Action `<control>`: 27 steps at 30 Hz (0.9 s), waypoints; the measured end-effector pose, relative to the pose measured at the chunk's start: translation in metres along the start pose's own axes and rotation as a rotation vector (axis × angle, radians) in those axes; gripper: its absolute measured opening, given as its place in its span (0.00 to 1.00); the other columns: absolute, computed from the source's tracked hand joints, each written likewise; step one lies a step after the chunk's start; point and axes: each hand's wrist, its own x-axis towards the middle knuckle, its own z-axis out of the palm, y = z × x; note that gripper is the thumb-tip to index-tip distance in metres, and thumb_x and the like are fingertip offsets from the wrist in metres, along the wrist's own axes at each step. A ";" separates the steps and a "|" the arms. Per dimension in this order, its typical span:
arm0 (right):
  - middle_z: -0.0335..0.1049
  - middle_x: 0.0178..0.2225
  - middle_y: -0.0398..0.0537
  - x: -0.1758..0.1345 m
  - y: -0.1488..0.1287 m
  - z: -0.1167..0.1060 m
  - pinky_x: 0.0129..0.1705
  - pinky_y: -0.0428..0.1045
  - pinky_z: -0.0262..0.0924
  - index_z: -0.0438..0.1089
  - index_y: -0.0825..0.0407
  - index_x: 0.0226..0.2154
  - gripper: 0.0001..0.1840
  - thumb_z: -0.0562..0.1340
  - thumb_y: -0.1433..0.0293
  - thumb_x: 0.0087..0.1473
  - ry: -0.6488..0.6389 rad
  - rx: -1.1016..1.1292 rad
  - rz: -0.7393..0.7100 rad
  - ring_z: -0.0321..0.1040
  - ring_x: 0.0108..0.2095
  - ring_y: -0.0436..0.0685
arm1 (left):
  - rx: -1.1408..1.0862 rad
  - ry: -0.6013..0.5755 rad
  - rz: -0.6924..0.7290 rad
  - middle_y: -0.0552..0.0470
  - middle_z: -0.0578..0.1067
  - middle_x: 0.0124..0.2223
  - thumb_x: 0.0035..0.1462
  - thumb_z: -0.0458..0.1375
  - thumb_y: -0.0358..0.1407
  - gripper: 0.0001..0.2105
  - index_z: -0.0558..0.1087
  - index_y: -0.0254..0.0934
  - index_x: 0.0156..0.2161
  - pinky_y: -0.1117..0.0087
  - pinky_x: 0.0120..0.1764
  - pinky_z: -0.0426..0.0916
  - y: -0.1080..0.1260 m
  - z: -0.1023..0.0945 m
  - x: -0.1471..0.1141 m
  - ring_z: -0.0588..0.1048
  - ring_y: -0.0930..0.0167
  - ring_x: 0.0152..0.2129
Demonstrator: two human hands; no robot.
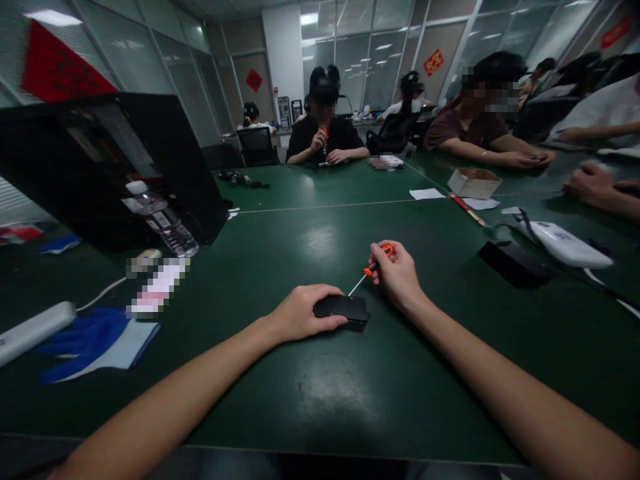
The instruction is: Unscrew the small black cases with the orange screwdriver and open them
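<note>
A small black box-like case [345, 309] rests on the green tabletop [280, 400] in front of me. My left hand [305, 310] grips its left end, thumb along the near side and fingers over the far side. In my right hand [397, 270] is a screwdriver [371, 271] with an orange and black handle and a thin metal shaft. The shaft slants down to the left, and its tip is at the far top edge of the case. Whether the tip sits in a screw I cannot tell.
Left of my arms lie a blue-and-white glove [107, 343], a white power strip [37, 333] and a clear bottle [165, 223] by a black cabinet [165, 160]. To the right are another black case [515, 263], a white device [570, 245] and a small open box [474, 183]. Several people sit around.
</note>
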 end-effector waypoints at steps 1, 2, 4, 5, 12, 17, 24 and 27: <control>0.69 0.22 0.35 -0.002 0.002 0.002 0.13 0.41 0.56 0.63 0.49 0.38 0.32 0.73 0.46 0.41 -0.026 0.006 0.015 0.62 0.15 0.46 | -0.003 0.000 0.000 0.44 0.81 0.48 0.59 0.65 0.47 0.22 0.75 0.35 0.53 0.65 0.46 0.73 -0.001 0.001 0.000 0.81 0.63 0.41; 0.69 0.22 0.36 -0.004 0.003 0.004 0.13 0.42 0.57 0.64 0.49 0.37 0.33 0.73 0.45 0.40 -0.054 0.011 0.033 0.63 0.15 0.46 | -0.007 0.000 0.001 0.44 0.81 0.47 0.59 0.65 0.47 0.22 0.75 0.35 0.53 0.65 0.46 0.73 -0.001 0.001 0.000 0.81 0.63 0.41; 0.71 0.22 0.38 -0.008 0.007 0.007 0.14 0.42 0.60 0.64 0.50 0.35 0.33 0.75 0.46 0.38 -0.109 0.016 0.076 0.64 0.15 0.47 | -0.011 0.003 0.002 0.44 0.81 0.47 0.59 0.65 0.47 0.22 0.75 0.35 0.53 0.66 0.45 0.73 -0.002 0.002 -0.001 0.80 0.63 0.41; 0.72 0.22 0.39 -0.009 0.008 0.007 0.14 0.42 0.61 0.65 0.51 0.35 0.33 0.75 0.46 0.37 -0.132 0.018 0.100 0.65 0.15 0.47 | -0.011 0.005 0.001 0.44 0.81 0.47 0.59 0.65 0.47 0.22 0.75 0.35 0.53 0.66 0.45 0.73 -0.002 0.002 -0.001 0.80 0.63 0.41; 0.73 0.24 0.41 -0.004 0.011 0.001 0.16 0.42 0.65 0.67 0.51 0.33 0.29 0.78 0.52 0.37 -0.162 0.062 0.220 0.68 0.17 0.47 | -0.015 0.029 -0.008 0.44 0.81 0.47 0.59 0.65 0.46 0.21 0.75 0.34 0.52 0.65 0.45 0.73 0.000 0.002 -0.001 0.80 0.63 0.41; 0.74 0.25 0.43 -0.007 0.008 0.002 0.20 0.43 0.69 0.66 0.51 0.33 0.26 0.77 0.57 0.40 -0.205 0.083 0.272 0.71 0.20 0.49 | -0.014 0.081 -0.068 0.45 0.80 0.48 0.59 0.65 0.45 0.21 0.73 0.36 0.53 0.64 0.46 0.73 0.000 0.002 0.000 0.79 0.63 0.41; 0.72 0.21 0.41 -0.009 0.002 0.004 0.18 0.41 0.63 0.68 0.53 0.32 0.28 0.79 0.55 0.36 -0.289 0.066 0.269 0.68 0.17 0.47 | -0.043 0.064 -0.062 0.45 0.79 0.49 0.58 0.66 0.43 0.22 0.72 0.36 0.54 0.64 0.46 0.73 -0.001 -0.002 0.000 0.79 0.64 0.42; 0.74 0.22 0.41 -0.005 0.002 0.001 0.20 0.40 0.64 0.68 0.53 0.31 0.29 0.79 0.54 0.34 -0.252 0.079 0.257 0.69 0.18 0.46 | -0.046 0.007 -0.033 0.44 0.80 0.49 0.57 0.67 0.42 0.23 0.73 0.35 0.54 0.66 0.46 0.72 -0.005 -0.011 0.002 0.79 0.63 0.44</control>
